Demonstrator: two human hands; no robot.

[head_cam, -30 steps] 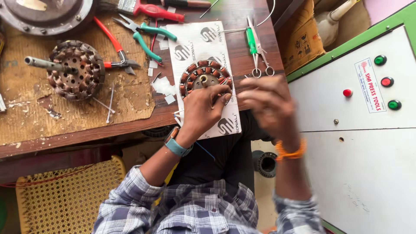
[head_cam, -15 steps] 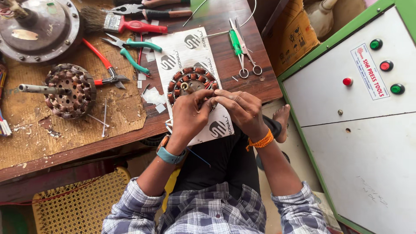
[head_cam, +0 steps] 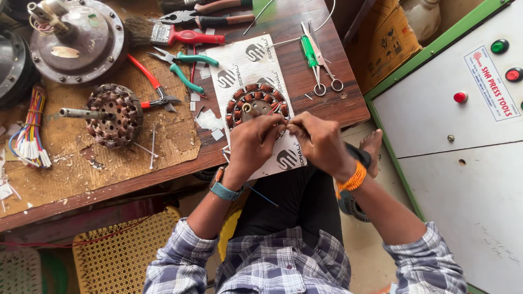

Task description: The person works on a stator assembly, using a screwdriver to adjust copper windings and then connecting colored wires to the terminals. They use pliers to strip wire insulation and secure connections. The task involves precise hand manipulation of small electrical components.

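fingers of left hand [head_cam: 256, 142] and right hand [head_cam: 317, 140] pinch wire at round copper-wound stator [head_cam: 255, 103].

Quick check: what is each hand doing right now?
Left hand: fingers pinched at the round copper-wound stator; contents unclear.
Right hand: fingers pinched beside it; contents unclear.

Blue, grey and white checked shirt with sleeves rolled up to the elbows, dark trousers, teal watch strap on the left hand [head_cam: 255, 142] wrist, orange thread band on the right hand [head_cam: 320, 141] wrist, bare foot far right.
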